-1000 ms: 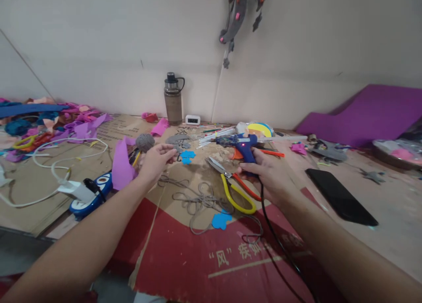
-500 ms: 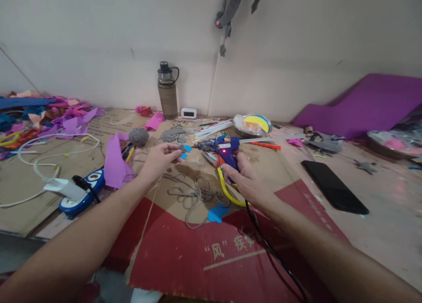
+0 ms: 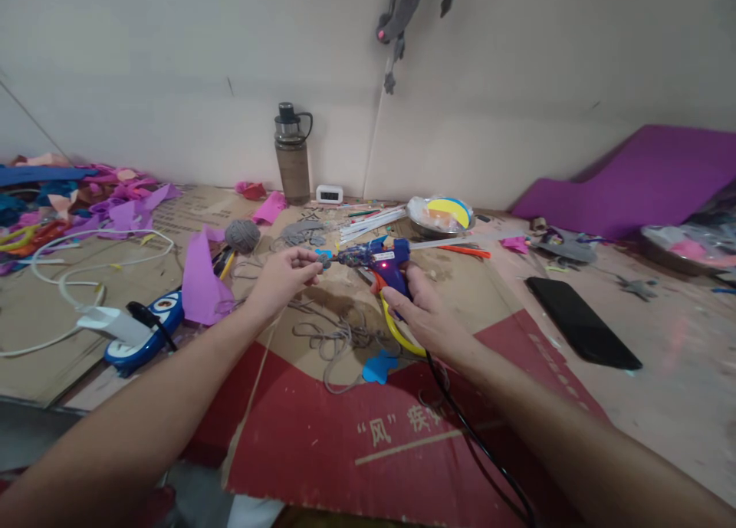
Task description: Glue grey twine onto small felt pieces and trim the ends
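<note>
My right hand (image 3: 424, 304) is wrapped around the handle of a blue hot glue gun (image 3: 398, 252). Its red light is lit, and a clear glue stick (image 3: 442, 243) sticks out of the back. The nozzle points left, at or very close to a small grey-and-blue cutout (image 3: 325, 260) pinched in the fingertips of my left hand (image 3: 290, 275); whether they touch I cannot tell. Under the gun lie scissors with a yellow handle (image 3: 396, 332), partly hidden by my right hand. Loose grey yarn (image 3: 339, 336) and a blue cutout (image 3: 379, 367) rest on the cardboard below.
A grey yarn ball (image 3: 242, 236), purple felt (image 3: 204, 279) and a blue power strip (image 3: 146, 344) lie left. Behind stand a water bottle (image 3: 292, 160), a small clock (image 3: 330, 195) and white glue sticks (image 3: 371, 225). A phone (image 3: 580, 321) lies right. The gun's black cord (image 3: 483, 451) runs toward me.
The small cutout in my left hand has turned and moved slightly right, so less of its blue part shows. The glue gun has shifted slightly left.
</note>
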`<move>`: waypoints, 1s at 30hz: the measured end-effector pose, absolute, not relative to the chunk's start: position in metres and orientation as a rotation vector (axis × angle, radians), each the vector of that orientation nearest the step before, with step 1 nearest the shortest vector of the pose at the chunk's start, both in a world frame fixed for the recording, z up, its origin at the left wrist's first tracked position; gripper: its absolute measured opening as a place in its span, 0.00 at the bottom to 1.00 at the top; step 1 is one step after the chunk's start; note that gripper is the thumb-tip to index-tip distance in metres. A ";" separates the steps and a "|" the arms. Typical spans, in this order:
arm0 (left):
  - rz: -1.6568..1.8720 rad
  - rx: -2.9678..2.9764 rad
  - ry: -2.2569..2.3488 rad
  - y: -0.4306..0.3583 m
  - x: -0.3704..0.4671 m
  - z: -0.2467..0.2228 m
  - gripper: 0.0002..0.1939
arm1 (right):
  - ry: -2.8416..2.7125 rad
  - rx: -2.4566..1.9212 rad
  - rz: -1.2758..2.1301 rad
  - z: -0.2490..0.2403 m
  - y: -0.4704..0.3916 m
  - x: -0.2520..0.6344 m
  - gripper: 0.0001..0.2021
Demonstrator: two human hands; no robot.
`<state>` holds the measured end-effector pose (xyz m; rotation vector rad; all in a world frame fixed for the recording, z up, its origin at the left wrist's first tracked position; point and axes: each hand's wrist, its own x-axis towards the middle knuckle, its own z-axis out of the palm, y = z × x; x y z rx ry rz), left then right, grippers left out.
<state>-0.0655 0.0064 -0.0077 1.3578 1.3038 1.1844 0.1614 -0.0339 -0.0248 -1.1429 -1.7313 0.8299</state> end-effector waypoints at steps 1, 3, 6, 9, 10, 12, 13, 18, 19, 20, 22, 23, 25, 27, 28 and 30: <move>1.183 1.357 1.304 0.006 -0.066 -0.008 0.11 | -1.737 -1.153 0.818 -0.024 -0.034 0.161 0.21; 1.183 1.356 1.310 0.006 -0.066 -0.009 0.11 | -1.743 -1.168 0.809 -0.022 -0.035 0.160 0.18; 1.181 1.363 1.310 0.006 -0.066 -0.010 0.12 | -1.739 -1.178 0.811 -0.020 -0.036 0.159 0.17; 1.183 1.366 1.291 0.006 -0.066 -0.011 0.13 | -1.744 -1.173 0.810 -0.021 -0.035 0.159 0.17; 1.184 1.363 1.292 0.006 -0.066 -0.011 0.12 | -1.749 -1.172 0.806 -0.022 -0.035 0.159 0.18; 1.186 1.355 1.310 0.005 -0.065 -0.009 0.12 | -1.765 -1.171 0.798 -0.022 -0.035 0.159 0.18; 1.185 1.353 1.318 0.005 -0.065 -0.009 0.11 | -1.772 -1.175 0.787 -0.022 -0.035 0.159 0.18; 1.187 1.350 1.301 0.004 -0.064 -0.007 0.11 | -1.799 -1.208 0.735 -0.020 -0.035 0.158 0.17; 1.184 1.349 1.301 0.003 -0.064 -0.007 0.11 | -1.801 -1.210 0.733 -0.020 -0.035 0.158 0.16; 1.181 1.348 1.301 0.003 -0.064 -0.007 0.11 | -1.800 -1.211 0.736 -0.020 -0.035 0.158 0.16; 1.176 1.348 1.300 0.004 -0.065 -0.008 0.11 | -1.789 -1.209 0.745 -0.020 -0.036 0.159 0.16; 1.178 1.346 1.298 0.004 -0.065 -0.009 0.11 | -1.781 -1.208 0.750 -0.020 -0.036 0.159 0.15; 1.191 1.336 1.292 0.004 -0.065 -0.010 0.12 | -1.767 -1.207 0.765 -0.020 -0.036 0.159 0.14; 1.202 1.324 1.286 0.005 -0.065 -0.010 0.12 | -1.757 -1.215 0.772 -0.020 -0.037 0.159 0.14; 1.205 1.319 1.284 0.005 -0.065 -0.011 0.12 | -1.755 -1.219 0.775 -0.019 -0.037 0.159 0.14; 1.206 1.315 1.281 0.006 -0.066 -0.011 0.12 | -1.754 -1.226 0.779 -0.019 -0.037 0.159 0.15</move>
